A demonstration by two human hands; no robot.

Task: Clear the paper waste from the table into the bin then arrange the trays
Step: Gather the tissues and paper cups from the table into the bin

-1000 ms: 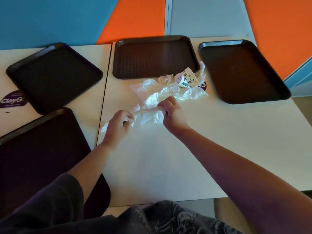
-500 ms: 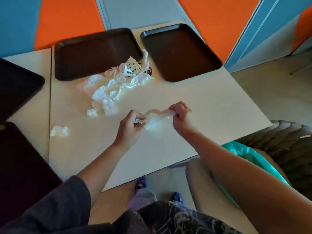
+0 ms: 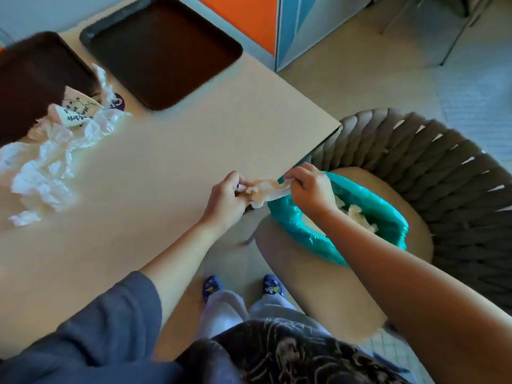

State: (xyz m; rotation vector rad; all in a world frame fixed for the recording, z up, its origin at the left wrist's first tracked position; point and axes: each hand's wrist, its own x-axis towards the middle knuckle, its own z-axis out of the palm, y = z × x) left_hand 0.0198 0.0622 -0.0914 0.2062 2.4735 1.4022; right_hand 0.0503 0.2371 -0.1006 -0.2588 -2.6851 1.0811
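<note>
Left tray (image 3: 33, 87): you see it blurred, cut by the left edge. Bin (image 3: 346, 217): your right arm hides its near rim. Cup (image 3: 73, 112): print unreadable.

Orange/blue wall panels (image 3: 288, 26), beige floor (image 3: 388, 79), woven grey chair (image 3: 457, 189), tan cushion (image 3: 318, 286).

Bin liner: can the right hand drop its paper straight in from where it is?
Probably yes. The right hand hangs at the teal bin liner rim, nothing between, but the left hand also grips the twisted paper and must release.
</note>
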